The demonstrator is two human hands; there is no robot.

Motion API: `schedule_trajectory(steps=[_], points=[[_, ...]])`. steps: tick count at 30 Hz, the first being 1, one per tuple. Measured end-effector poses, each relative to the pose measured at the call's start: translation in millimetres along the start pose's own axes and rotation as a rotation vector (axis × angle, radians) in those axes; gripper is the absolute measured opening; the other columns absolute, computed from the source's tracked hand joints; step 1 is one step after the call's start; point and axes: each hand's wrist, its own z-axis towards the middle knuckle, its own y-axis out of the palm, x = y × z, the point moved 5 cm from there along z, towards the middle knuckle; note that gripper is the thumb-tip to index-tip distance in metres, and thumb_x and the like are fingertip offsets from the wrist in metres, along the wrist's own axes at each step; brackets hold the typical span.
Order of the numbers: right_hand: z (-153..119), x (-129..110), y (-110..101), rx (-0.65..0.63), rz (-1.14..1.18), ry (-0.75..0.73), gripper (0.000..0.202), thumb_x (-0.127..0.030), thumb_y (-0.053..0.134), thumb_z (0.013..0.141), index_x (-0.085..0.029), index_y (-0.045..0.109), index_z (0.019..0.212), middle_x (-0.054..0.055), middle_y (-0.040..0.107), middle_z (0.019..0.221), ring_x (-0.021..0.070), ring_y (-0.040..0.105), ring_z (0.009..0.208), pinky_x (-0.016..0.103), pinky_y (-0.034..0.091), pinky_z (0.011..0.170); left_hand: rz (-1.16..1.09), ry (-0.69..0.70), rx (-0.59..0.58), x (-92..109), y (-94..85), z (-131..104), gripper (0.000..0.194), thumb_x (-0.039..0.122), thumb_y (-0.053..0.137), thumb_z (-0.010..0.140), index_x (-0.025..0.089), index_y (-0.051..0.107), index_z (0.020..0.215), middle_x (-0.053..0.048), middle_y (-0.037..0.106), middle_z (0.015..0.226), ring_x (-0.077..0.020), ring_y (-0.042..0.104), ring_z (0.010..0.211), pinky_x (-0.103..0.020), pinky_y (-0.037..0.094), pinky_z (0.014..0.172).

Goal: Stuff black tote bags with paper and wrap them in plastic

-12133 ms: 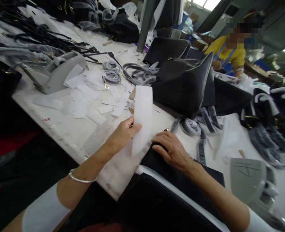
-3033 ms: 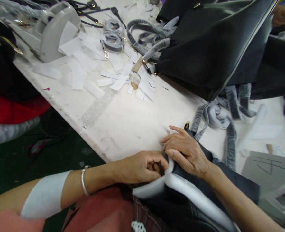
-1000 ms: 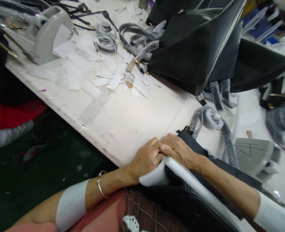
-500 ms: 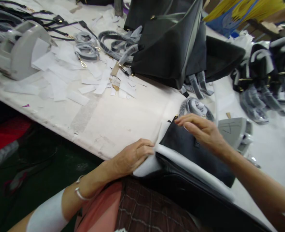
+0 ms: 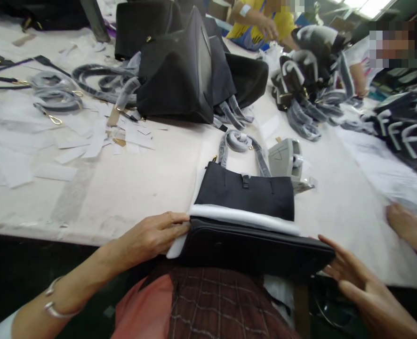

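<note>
A black handbag (image 5: pixel 244 195) lies on its side at the table's front edge, its dark base (image 5: pixel 258 249) towards me. White foam sheet (image 5: pixel 244 217) shows along the bag's lower edge and out at its left corner. My left hand (image 5: pixel 155 238) is closed on that left corner, fingers pressed against bag and foam. At the base's right end is my right hand (image 5: pixel 353 273), fingers stretched out and thumb apart; its fingertips reach the edge, partly hidden behind it. The bag's wrapped strap (image 5: pixel 261 157) extends onto the table beyond it.
A grey tape dispenser (image 5: pixel 286 157) stands right of the bag. Several black bags (image 5: pixel 175 77) are piled behind. Paper scraps (image 5: pixel 14 155) and wrapped straps (image 5: pixel 55 89) lie left. A co-worker's hand (image 5: pixel 406 221) rests at right; another person in yellow (image 5: pixel 284 23) is at the back.
My right hand has moved from above the bag's upper part down to the right end of its base. My left hand stays at the left corner. The view has turned right.
</note>
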Motion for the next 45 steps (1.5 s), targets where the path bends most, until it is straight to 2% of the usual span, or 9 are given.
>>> schedule_trajectory(steps=[6,12,17,25,31,34,38,42,45], points=[[10,-5,29,0.19,0.123,0.155,0.048,-0.052,0.073,0.064,-0.022,0.073,0.102,0.007,0.074,0.106,0.0287,0.069,0.097,0.03,0.06,0.076,-0.032,-0.419,-0.042,2,4.2,21,0.026,0.024,0.043,0.09,0.018,0.054,0.067,-0.001,0.054,0.073,-0.0139,0.053,0.069,-0.024,0.043,0.065],[21,-28,54,0.116,0.122,0.152,0.043,-0.061,0.066,0.07,-0.02,0.07,0.081,0.003,0.071,0.077,0.0218,0.064,0.072,0.026,0.054,0.061,-0.318,-0.719,-0.045,-16,-2.1,11,0.023,0.034,0.051,0.08,0.016,0.061,0.069,0.001,0.058,0.07,-0.0155,0.053,0.068,-0.023,0.04,0.064],[27,-29,82,0.167,0.167,0.143,0.047,-0.067,0.061,0.073,-0.02,0.061,0.07,-0.002,0.055,0.058,0.0155,0.051,0.057,0.023,0.043,0.049,-0.568,-0.848,-0.199,-18,-2.9,-5,0.029,0.04,0.058,0.076,0.014,0.068,0.07,0.001,0.063,0.068,-0.0183,0.057,0.068,-0.024,0.043,0.062],[41,-15,93,0.136,0.195,0.253,0.055,-0.073,0.059,0.07,-0.019,0.064,0.077,0.001,0.065,0.068,0.0206,0.058,0.068,0.027,0.047,0.059,-0.346,-0.825,0.096,28,-24.1,-21,0.041,0.046,0.046,0.092,0.021,0.054,0.123,-0.006,0.068,0.099,-0.0221,0.064,0.091,-0.032,0.052,0.081],[47,-11,98,0.174,0.205,0.255,0.058,-0.073,0.063,0.067,-0.019,0.065,0.089,0.003,0.068,0.077,0.0235,0.062,0.076,0.031,0.049,0.068,0.199,-0.682,0.334,19,-3.6,-2,0.035,0.052,0.043,0.091,0.021,0.058,0.096,-0.009,0.062,0.095,-0.028,0.059,0.093,-0.044,0.048,0.087],[53,-6,98,0.286,0.238,0.215,0.067,-0.072,0.065,0.066,-0.019,0.06,0.107,0.009,0.068,0.105,0.028,0.063,0.101,0.037,0.048,0.091,0.188,-0.722,0.237,6,2.5,8,0.033,0.049,0.035,0.094,0.022,0.053,0.088,-0.007,0.061,0.086,-0.0254,0.06,0.085,-0.04,0.047,0.082],[64,-5,101,0.234,0.225,0.188,0.073,-0.072,0.062,0.069,-0.019,0.055,0.12,0.013,0.061,0.126,0.0302,0.056,0.119,0.043,0.038,0.107,0.094,-0.801,0.049,-11,1.5,18,0.033,0.045,0.029,0.094,0.024,0.049,0.08,-0.004,0.059,0.078,-0.0231,0.06,0.077,-0.036,0.045,0.074],[71,-9,100,0.177,0.2,0.184,0.076,-0.07,0.062,0.07,-0.016,0.055,0.123,0.016,0.062,0.126,0.0318,0.056,0.121,0.045,0.036,0.11,0.025,-0.772,0.15,-26,-5.1,25,0.035,0.055,0.043,0.087,0.021,0.054,0.088,-0.006,0.061,0.089,-0.0231,0.06,0.08,-0.037,0.047,0.076],[70,-17,98,0.155,0.232,0.216,0.077,-0.066,0.065,0.071,-0.014,0.054,0.127,0.018,0.062,0.127,0.0319,0.057,0.12,0.044,0.037,0.109,-0.281,-0.862,0.251,-41,-2.7,21,0.06,0.061,0.06,0.076,0.016,0.051,0.114,-0.012,0.065,0.106,-0.0237,0.065,0.081,-0.038,0.052,0.075]])
